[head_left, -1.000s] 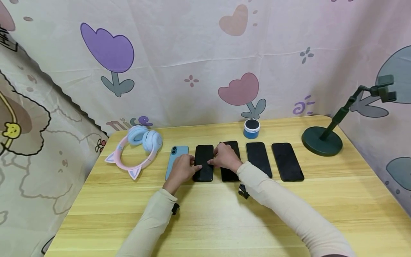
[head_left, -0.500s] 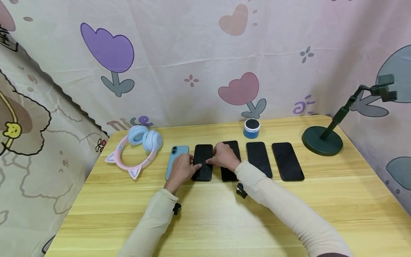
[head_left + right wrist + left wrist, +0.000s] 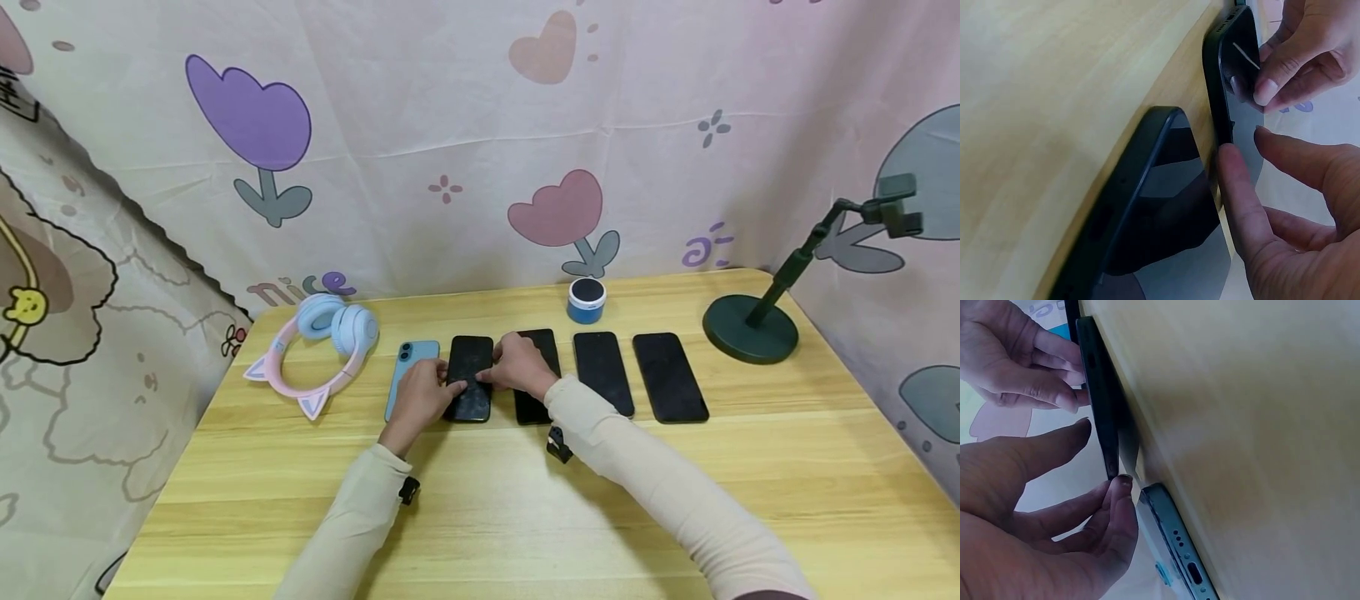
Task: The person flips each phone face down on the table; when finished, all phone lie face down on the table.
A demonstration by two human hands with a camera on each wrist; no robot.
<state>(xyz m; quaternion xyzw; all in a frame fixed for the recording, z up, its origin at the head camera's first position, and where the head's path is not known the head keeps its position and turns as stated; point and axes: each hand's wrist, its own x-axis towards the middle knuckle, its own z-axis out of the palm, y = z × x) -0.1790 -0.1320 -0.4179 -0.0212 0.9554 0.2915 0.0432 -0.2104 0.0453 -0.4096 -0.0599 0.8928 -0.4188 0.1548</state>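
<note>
A black smartphone [image 3: 469,406] lies screen up between both hands in the row of phones. My left hand [image 3: 420,395] grips its left edge, fingers at the side and thumb over the screen. From the other side my right hand [image 3: 521,367] grips the right edge, thumb also over the glass. In the left wrist view the phone [image 3: 1099,394] looks slightly raised on its left side, with a gap above the table. A light blue phone [image 3: 417,351], camera side up, lies just left of it. Another black phone [image 3: 531,406] is partly covered by my right hand.
Two more black phones [image 3: 603,371] [image 3: 670,379] lie to the right. Pink and blue cat-ear headphones [image 3: 352,329] rest at the left. A small blue and white round device [image 3: 586,302] stands behind the row, and a dark green phone stand [image 3: 752,329] at the right.
The gripped black phone has shifted slightly left and away from me, and both hands have moved with it. The other phones keep their places.
</note>
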